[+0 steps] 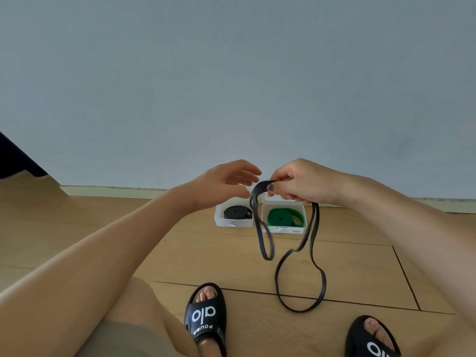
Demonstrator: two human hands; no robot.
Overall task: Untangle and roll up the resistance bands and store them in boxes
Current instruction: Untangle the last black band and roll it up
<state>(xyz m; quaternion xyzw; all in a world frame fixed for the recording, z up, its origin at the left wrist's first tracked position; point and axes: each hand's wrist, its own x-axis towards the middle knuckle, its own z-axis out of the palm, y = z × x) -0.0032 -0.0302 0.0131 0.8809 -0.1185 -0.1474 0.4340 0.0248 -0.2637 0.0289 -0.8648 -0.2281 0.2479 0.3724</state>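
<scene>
In the head view, the right hand (306, 182) has its fingers and thumb curled round a thin black resistance band (313, 243), pinching it near the top. From the grip a short loop of the band hangs to the left, and a longer doubled length drops down to the wooden floor (360, 269), where its lower loop lies between two black slides (206, 318) worn on the person's feet. The left hand (226, 180) is spread, fingers straight and relaxed, just beside the right hand and the band's top curve; it holds nothing, and whether a fingertip touches the band cannot be told.

Behind the hands, near the wall (231, 86), two clear boxes stand side by side on the floor. The left box (233, 222) holds a rolled black band (237, 212); the right box (283, 229) holds a rolled green band (284, 217). The hands and hanging band cover the boxes' far edges. The right slide is cut off at the bottom edge, and a dark shape at the left edge is too cropped to identify.
</scene>
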